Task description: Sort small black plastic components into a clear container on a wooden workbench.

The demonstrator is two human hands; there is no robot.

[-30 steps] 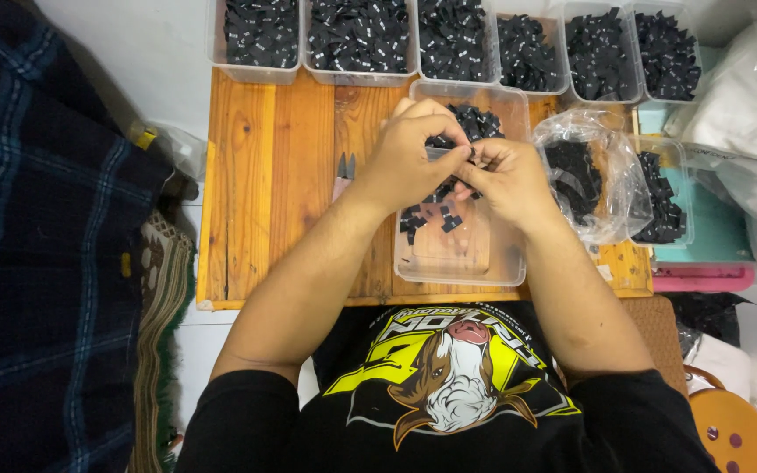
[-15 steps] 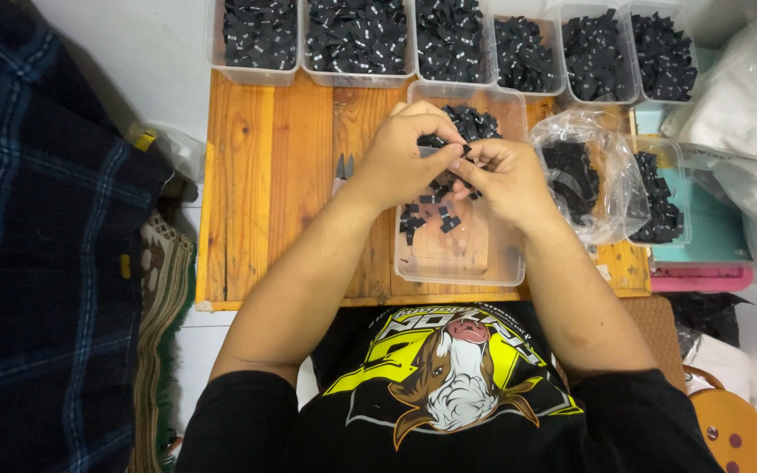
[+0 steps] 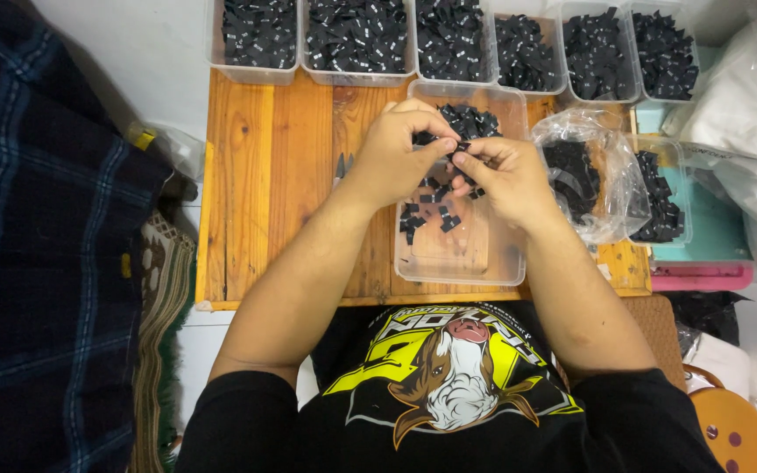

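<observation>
My left hand point(image 3: 396, 153) and my right hand point(image 3: 501, 175) meet over a clear plastic tray point(image 3: 462, 267) on a wooden table point(image 3: 265, 175). Both pinch small black fabric pieces point(image 3: 459, 154) between thumb and fingers, held just above the tray. Loose black pieces point(image 3: 427, 215) lie scattered on the tray's bottom, with a heap point(image 3: 470, 121) at its far end. The fingertips of the two hands touch around the pieces.
A row of clear bins point(image 3: 357, 39) filled with black pieces lines the table's far edge. A crumpled clear bag point(image 3: 589, 175) with black pieces lies right of the tray, beside another bin point(image 3: 663, 193) on a teal box point(image 3: 711, 236). Dark plaid cloth point(image 3: 45, 263) fills the left.
The hands stay over the tray; the fingers have shifted slightly around the black pieces.
</observation>
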